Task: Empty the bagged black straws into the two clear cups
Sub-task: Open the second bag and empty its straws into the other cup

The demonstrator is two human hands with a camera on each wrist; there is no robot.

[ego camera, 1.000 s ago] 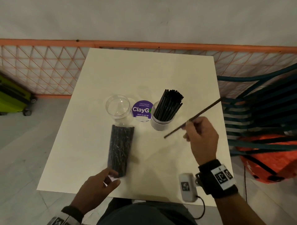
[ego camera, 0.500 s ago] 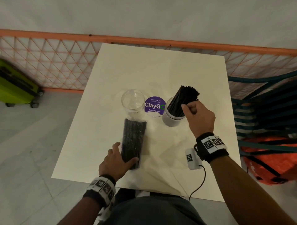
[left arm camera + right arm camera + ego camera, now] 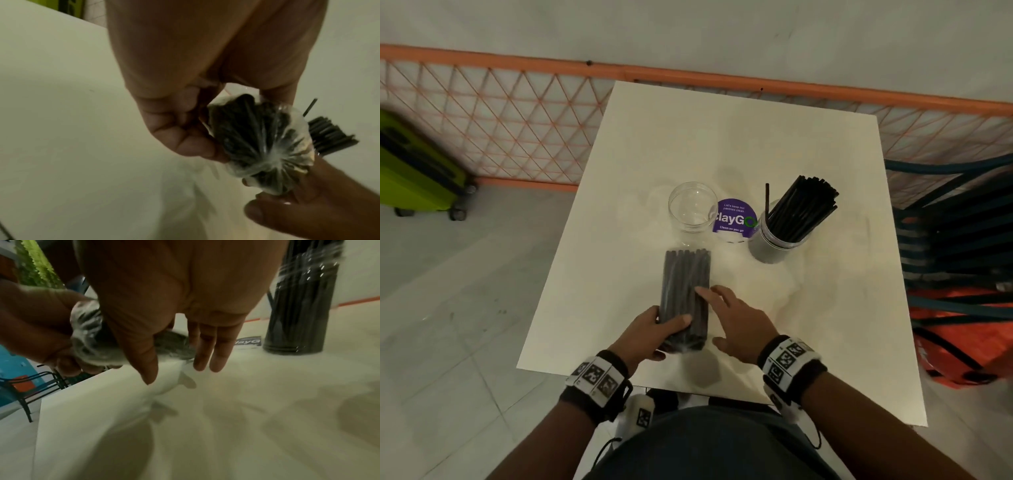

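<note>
White tabletop [image 3: 739, 144] is filling the middle of the head view, backed by an orange mesh fence [image 3: 500, 130] and a pale wall. Lying near its front edge is the bag of black straws [image 3: 685, 294], a clear plastic sleeve running lengthwise away from the person. The left hand [image 3: 650, 332] is gripping the near end of the bag, thumb over the top and fingers curled underneath; the left wrist view is showing the bag's gathered end [image 3: 261, 144] pinched there. The right hand [image 3: 739, 325] is resting beside the bag with fingers straight and loosely spread, one fingertip touching the bag's right side, holding nothing. Just beyond the bag's far end an empty clear cup [image 3: 692, 209] is standing upright. To its right, a purple round sticker [image 3: 734, 219] is lying flat on the table, and past that the second clear cup [image 3: 777, 240] is standing packed with black straws [image 3: 804, 209] leaning rightward, one straw sticking up apart on the left. A green suitcase [image 3: 417, 171] is sitting on the floor at far left.
</note>
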